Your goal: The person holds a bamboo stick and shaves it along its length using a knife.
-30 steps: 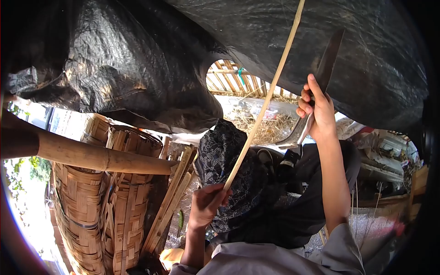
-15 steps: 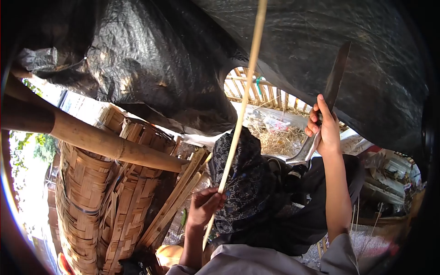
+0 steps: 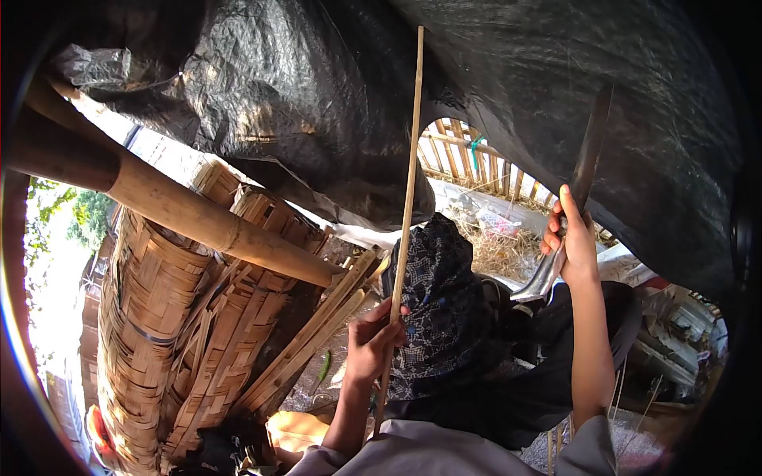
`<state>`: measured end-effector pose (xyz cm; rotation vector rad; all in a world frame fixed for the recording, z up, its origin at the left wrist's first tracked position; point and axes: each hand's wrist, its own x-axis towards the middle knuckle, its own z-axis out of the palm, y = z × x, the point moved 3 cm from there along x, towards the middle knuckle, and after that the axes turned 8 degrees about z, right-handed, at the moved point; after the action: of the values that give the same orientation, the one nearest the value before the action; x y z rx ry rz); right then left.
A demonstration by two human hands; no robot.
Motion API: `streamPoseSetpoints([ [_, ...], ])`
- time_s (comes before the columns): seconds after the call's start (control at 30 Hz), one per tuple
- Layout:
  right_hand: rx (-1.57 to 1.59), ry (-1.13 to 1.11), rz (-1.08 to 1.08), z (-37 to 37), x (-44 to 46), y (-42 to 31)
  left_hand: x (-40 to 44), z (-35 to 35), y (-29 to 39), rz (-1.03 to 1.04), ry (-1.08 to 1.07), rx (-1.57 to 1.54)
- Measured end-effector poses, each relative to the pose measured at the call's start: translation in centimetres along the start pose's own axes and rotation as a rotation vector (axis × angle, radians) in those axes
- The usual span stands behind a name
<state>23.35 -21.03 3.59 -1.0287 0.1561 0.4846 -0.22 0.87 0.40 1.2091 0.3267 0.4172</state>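
My left hand (image 3: 375,339) is closed around the lower part of a long, thin bamboo strip (image 3: 410,182). The strip stands nearly upright, its top in front of the black sheeting and its lower end by my shirt. On the right, my right hand (image 3: 573,238) grips a machete (image 3: 591,151) by its handle, with the forefinger stretched along it. The dark blade points up, and the pale curved butt shows below the fist. Strip and blade are well apart. Dark patterned cloth (image 3: 436,293) covers my knee behind the strip.
Rolls of woven bamboo (image 3: 151,317) stand at the left, with split bamboo slats (image 3: 309,341) leaning beside them. A thick bamboo pole (image 3: 214,226) crosses there. Black plastic sheeting (image 3: 278,95) hangs low overhead. Straw (image 3: 492,238) and a bamboo fence (image 3: 464,155) lie beyond.
The bamboo strip has turned and come lower, so its top end now shows. My left hand has shifted slightly right. The machete remains raised, a little lower in view.
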Motion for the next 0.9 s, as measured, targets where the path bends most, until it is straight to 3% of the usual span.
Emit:
streamPoseSetpoints([
  [0.17, -0.091, -0.008, -0.006, 0.2, -0.3, 0.1, 0.3, 0.4, 0.7, -0.027, -0.017, -0.062],
  [0.23, -0.126, -0.012, 0.006, 0.3, -0.4, 0.3, 0.4, 0.5, 0.8, -0.01, -0.034, -0.278],
  [0.37, -0.157, -0.025, -0.006, 0.4, -0.3, 0.7, 0.1, 1.2, 0.6, -0.015, 0.049, -0.336],
  [0.67, -0.194, -0.077, -0.011, 0.3, -0.3, 1.2, 0.0, 1.7, -0.6, -0.055, 0.11, -0.231],
  [0.8, -0.56, -0.226, -0.117, 0.2, -0.5, 2.7, -0.2, 1.4, -2.0, -0.098, 0.185, -0.217],
  [0.83, -0.778, -0.202, -0.154, 0.3, -0.7, 3.1, -0.3, 1.2, -2.6, -0.107, 0.176, -0.181],
  [0.9, -0.986, -0.178, -0.459, 0.9, -0.8, 4.6, -0.7, 1.2, -3.7, -0.074, 0.21, -0.142],
])
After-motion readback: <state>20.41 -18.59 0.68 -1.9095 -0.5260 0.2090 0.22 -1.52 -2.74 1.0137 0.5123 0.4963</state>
